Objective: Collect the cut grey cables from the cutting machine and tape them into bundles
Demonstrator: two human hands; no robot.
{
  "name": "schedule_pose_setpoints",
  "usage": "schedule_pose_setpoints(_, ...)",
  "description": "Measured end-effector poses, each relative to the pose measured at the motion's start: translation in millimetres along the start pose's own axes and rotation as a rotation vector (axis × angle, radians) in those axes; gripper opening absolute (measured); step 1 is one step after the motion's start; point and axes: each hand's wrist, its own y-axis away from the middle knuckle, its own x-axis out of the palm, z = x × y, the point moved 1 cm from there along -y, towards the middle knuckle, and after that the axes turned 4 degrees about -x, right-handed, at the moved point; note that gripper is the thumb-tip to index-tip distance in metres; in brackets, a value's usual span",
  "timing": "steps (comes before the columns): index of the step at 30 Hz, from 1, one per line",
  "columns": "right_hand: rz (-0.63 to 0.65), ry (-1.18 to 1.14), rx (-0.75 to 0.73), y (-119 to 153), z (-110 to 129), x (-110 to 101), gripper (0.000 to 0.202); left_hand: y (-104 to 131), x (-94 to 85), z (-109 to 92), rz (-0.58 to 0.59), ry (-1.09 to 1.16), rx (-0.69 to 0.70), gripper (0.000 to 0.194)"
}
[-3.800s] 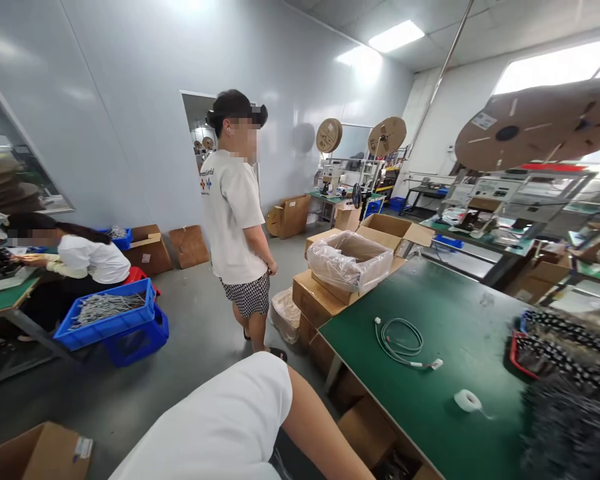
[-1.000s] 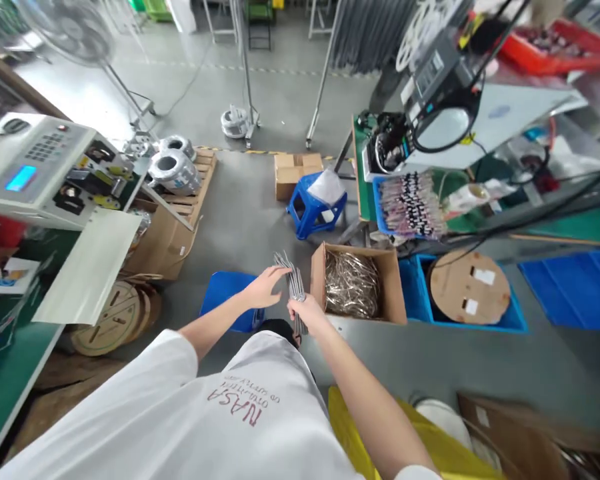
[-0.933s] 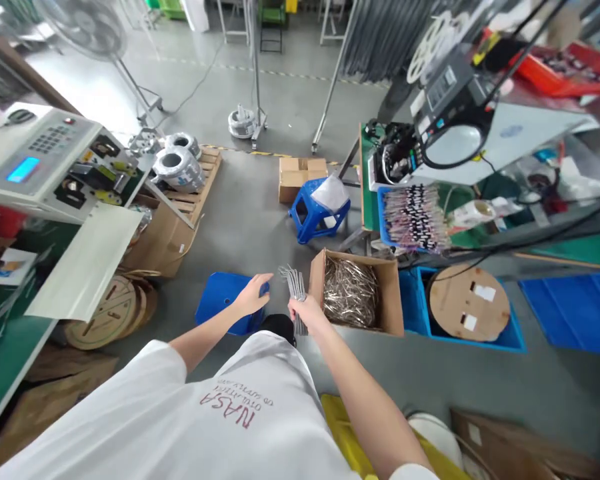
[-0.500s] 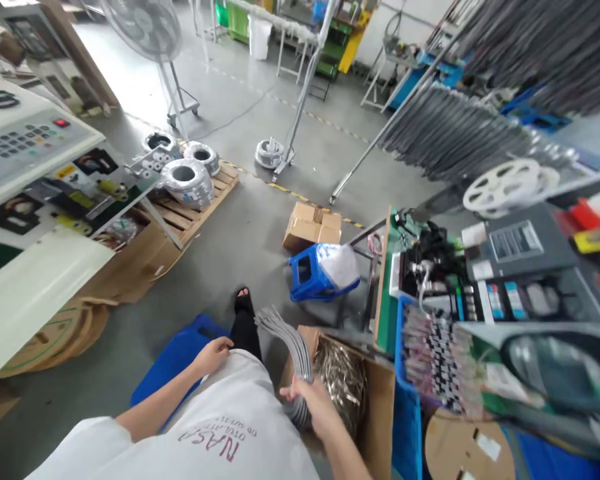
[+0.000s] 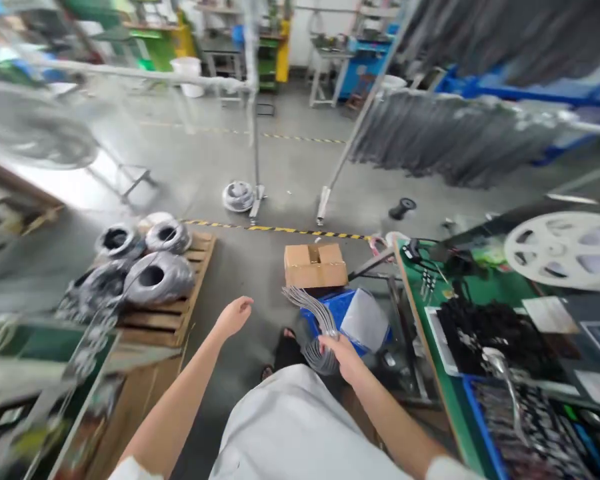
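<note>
Now nearer green bench (image 5: 420, 293), seemingly.

bare hands: two, left (image 5: 234, 315) and right (image 5: 344, 353)
bundle of grey wires (image 5: 316, 328): one
closed brown cardboard box (image 5: 315, 265): one
white plastic reel (image 5: 564, 249): one

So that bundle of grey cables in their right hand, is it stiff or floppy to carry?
Probably floppy: the bundle of grey cables curves over above the right hand rather than standing straight. Likely light, as one hand holds it. Loose ends fan apart, so strands might slip.
</note>
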Motion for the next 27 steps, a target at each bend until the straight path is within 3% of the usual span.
schedule_pose_setpoints(4, -0.029, -0.189, 0.073, -118, 55, 38, 0.023, -110, -23.0, -38, 0.179, -0.025, 0.038, 0.043)
schedule_pose_setpoints(9, -0.156, -0.390, 0.182, -250, 137, 70, 0.010, -218, -61.0, -53, 0.255, -0.042, -0.144, 0.059)
schedule_pose_setpoints(14, -0.273, -0.500, 0.130, -337, 235, 61, 0.008, -320, -106.5, -81, 0.280, -0.025, -0.264, 0.064)
schedule_pose_setpoints(18, -0.459, -0.552, 0.045, -401, 295, 40, 0.007, -449, -120.1, -120, 0.311, 0.037, -0.268, 0.059)
schedule_pose_setpoints(22, -0.719, -0.568, 0.002, -458, 336, 29, 0.013, -608, -116.6, -190, 0.412, -0.127, -0.134, 0.055)
schedule_pose_setpoints(24, -0.857, -0.582, -0.027, -474, 352, 30, 0.014, -681, -113.1, -242, 0.480, -0.228, -0.035, 0.051)
schedule_pose_setpoints(27, -1.023, -0.640, -0.073, -483, 379, 33, 0.014, -771, -105.8, -337, 0.554, -0.390, 0.139, 0.044)
